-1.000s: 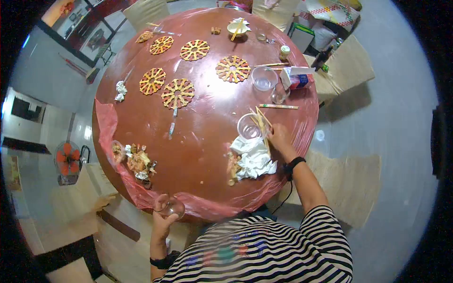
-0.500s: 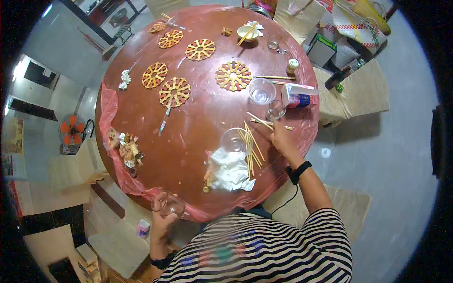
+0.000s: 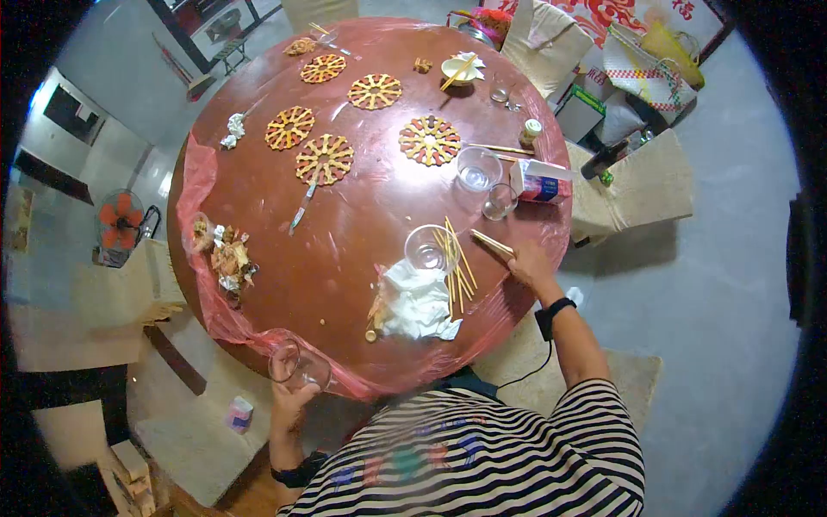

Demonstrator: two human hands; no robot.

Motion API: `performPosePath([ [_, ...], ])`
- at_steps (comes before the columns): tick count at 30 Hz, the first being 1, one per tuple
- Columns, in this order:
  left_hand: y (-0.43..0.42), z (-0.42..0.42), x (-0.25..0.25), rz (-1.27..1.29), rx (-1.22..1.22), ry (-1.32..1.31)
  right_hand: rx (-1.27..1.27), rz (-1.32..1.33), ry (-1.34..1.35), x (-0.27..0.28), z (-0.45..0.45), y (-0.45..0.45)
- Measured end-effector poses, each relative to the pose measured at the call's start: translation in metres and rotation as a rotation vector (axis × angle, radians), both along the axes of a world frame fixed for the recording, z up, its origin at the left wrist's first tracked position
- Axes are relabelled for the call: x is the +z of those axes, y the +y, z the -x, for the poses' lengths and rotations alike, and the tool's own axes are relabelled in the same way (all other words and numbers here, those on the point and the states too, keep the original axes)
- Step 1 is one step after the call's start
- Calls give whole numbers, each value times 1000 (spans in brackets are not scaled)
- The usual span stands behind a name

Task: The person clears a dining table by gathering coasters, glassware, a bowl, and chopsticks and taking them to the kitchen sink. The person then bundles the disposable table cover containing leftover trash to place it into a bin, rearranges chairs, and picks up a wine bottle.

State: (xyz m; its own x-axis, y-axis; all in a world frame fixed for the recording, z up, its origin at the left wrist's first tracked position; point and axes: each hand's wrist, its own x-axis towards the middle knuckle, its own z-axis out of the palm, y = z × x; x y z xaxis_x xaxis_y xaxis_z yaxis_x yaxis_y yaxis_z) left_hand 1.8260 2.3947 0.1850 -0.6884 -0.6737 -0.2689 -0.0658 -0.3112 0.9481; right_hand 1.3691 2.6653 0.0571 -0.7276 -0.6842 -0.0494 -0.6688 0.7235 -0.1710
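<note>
At the near left edge of the round table, my left hand (image 3: 293,398) is closed around a clear glass (image 3: 306,369), tilted on its side. My right hand (image 3: 531,265) grips a few chopsticks (image 3: 493,242) by their near ends, over the right side of the table. Left of that hand lie more loose chopsticks (image 3: 462,271), beside a clear plastic bowl (image 3: 431,250) and a heap of crumpled white tissues (image 3: 417,302). Just beyond the right hand stand a drinking glass (image 3: 500,202) and another clear bowl (image 3: 479,170).
Pink plastic film (image 3: 202,185) covers the table edge. Several lattice trivets (image 3: 324,159) lie across the far half. A tissue box (image 3: 541,183), a small jar (image 3: 531,131) and a white bowl (image 3: 461,71) stand on the right. Food scraps (image 3: 231,260) lie at left; a covered chair (image 3: 633,189) stands right.
My right hand has closed on the chopsticks beside the drinking glass and drawn them slightly toward me. The left hand still holds its glass. The whole view has shifted a little.
</note>
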Motion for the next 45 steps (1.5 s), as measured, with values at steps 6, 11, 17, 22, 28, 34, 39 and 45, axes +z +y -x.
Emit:
performPosePath([
  [6, 0, 23, 18, 55, -32, 120, -148, 341, -89, 35, -8, 35],
  [11, 18, 95, 36, 140, -188, 74, -375, 628, 10, 31, 45, 16],
  [17, 60, 240, 29, 450, -412, 29, -531, 731, 26, 44, 154, 21],
  [22, 99, 349, -1, 572, -488, 30, -379, 584, 1, 41, 228, 47],
  [28, 114, 423, -44, 772, -376, -1, -287, 724, -178, 66, 240, 31],
  [34, 112, 458, -57, 859, -343, -154, -120, 700, -515, 71, 196, -11],
  [39, 106, 471, -69, 838, -342, -135, -84, 628, -288, 71, 180, -15],
  [45, 108, 472, -78, 797, -369, -146, 75, 365, -155, 76, 209, 23],
])
